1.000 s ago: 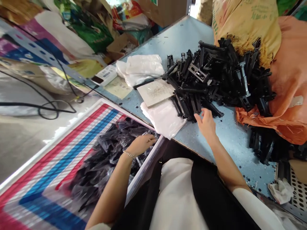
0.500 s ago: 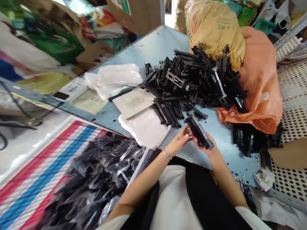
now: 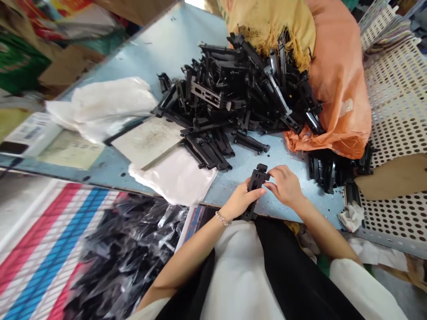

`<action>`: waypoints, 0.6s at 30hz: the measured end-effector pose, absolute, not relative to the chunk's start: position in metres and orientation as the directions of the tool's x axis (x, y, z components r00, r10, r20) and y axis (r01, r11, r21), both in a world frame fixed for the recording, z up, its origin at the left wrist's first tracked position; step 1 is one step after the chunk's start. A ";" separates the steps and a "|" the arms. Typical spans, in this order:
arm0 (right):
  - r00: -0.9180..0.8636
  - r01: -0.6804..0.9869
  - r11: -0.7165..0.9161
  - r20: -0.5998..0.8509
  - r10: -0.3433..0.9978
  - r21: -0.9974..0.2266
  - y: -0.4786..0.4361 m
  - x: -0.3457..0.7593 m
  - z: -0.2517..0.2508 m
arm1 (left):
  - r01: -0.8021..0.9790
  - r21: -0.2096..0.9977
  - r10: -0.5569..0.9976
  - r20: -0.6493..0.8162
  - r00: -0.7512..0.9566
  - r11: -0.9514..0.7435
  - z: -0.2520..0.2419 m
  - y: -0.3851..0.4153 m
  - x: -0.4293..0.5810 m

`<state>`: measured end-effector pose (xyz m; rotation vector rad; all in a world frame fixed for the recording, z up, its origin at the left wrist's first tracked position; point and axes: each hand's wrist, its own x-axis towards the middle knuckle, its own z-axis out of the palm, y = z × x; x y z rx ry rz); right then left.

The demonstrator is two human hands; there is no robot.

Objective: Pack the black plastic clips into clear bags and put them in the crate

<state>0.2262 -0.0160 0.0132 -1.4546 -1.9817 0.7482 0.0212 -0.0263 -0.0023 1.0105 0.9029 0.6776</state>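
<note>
Item: black moulded-plastic bracket (image 3: 256,189), held upright between both hands just above the table's near edge, in front of the body. Left hand (image 3: 237,201), wearing a chain bracelet (image 3: 223,218), had its fingers closed together around the lower shank; right hand (image 3: 285,186) had its fingers together, tips pressed against the bracket's side. At left lay glossy clear bags of black parts (image 3: 128,253) on a striped woven sack (image 3: 36,231). The speckled pale-blue tabletop (image 3: 173,40) carried a crumpled white plastic sheet (image 3: 175,175), a scuffed flat board (image 3: 147,142), and a heaped pile of ribbed black brackets (image 3: 233,93), banked against an orange woven sack (image 3: 340,89). Farthest: a frayed yellow sack (image 3: 270,22) and a perforated white panel (image 3: 393,111).
</note>
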 end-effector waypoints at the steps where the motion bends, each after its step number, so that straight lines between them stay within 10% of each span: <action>1: -0.332 0.659 0.334 0.138 0.933 -0.674 -0.009 0.224 0.015 | -0.051 0.910 0.808 -0.337 0.483 0.411 -0.001 -0.028 0.024; 7: -0.419 0.606 0.347 0.083 0.904 -0.716 -0.007 0.205 0.008 | -0.154 0.871 0.859 -0.405 0.314 0.467 -0.003 -0.021 0.027; 14: -0.760 0.545 0.824 0.325 0.563 -0.155 -0.047 0.194 -0.010 | -0.332 0.774 0.834 -0.437 0.338 0.540 0.000 -0.008 0.024; 18: -0.784 0.526 0.834 0.285 0.552 -0.167 -0.047 0.196 -0.015 | -0.387 0.796 0.885 -0.417 0.206 0.465 -0.004 -0.009 0.028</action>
